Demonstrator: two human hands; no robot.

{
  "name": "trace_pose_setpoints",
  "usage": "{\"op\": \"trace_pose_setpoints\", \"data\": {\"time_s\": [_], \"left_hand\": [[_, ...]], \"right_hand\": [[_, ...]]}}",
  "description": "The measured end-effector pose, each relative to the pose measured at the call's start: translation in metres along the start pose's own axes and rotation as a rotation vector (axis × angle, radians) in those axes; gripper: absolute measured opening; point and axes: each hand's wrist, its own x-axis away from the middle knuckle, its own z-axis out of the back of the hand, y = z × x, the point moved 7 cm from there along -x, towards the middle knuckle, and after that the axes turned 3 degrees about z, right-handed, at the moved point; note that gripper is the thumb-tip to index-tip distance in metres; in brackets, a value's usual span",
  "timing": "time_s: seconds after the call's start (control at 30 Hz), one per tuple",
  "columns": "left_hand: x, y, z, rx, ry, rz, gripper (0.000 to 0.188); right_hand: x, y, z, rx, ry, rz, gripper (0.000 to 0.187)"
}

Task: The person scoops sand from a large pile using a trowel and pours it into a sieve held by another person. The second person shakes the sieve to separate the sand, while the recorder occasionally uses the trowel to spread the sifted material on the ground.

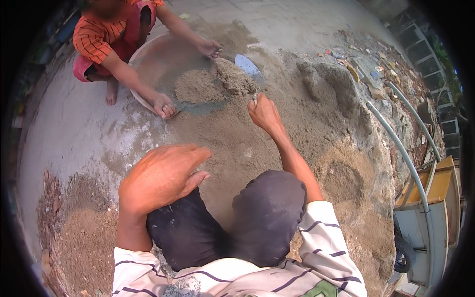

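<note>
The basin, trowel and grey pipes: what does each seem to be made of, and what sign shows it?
Basin: perhaps metal or plastic; its dull, dusty reddish-brown inside leaves it open.
Trowel: likely metal; its thin, flat blade looks pale and smooth.
Pipes: plastic or metal; they look smooth, grey and rounded, but no telling detail shows.

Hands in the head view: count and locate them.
4: wearer's left hand near left knee, right hand gripping a trowel; one co-worker hand at the near edge of a pan, other hand at its right edge.
</note>
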Motion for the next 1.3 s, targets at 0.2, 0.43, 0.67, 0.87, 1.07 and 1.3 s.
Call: {"op": "trace_pose_setpoints", "data": {"time_s": [0.2, 0.43, 0.67, 0.87, 1.07, 1.3], "left_hand": [[-0.014, -0.001, -0.008, 0.003, -0.064, 0.125, 0.037], [-0.046, 0.026, -0.022, 0.088, -0.215, 0.049, 0.038], [-0.051, 0.012, -0.023, 0.005, -0.166, 0.121, 0.036], [-0.035, -0.003, -0.012, -0.038, -0.185, 0.087, 0.038], [-0.019, -0.007, -0.012, -0.016, -0.118, 0.012, 0.039], [-0.022, -0.020, -0.012, 0.021, -0.098, 0.053, 0.039]], "right_hand": [[0.134, 0.146, 0.011, -0.712, 0.045, -0.437, 0.028], [0.322, 0.349, -0.019, -0.902, 0.149, -0.996, 0.022], [0.268, 0.364, -0.008, -0.655, 0.338, -0.855, 0.029], [0.202, 0.275, 0.013, -0.537, 0.196, -0.637, 0.031], [0.072, 0.108, -0.004, -0.635, -0.029, -0.249, 0.026], [-0.043, -0.014, -0.018, 0.016, -0.011, 0.088, 0.031]]}}
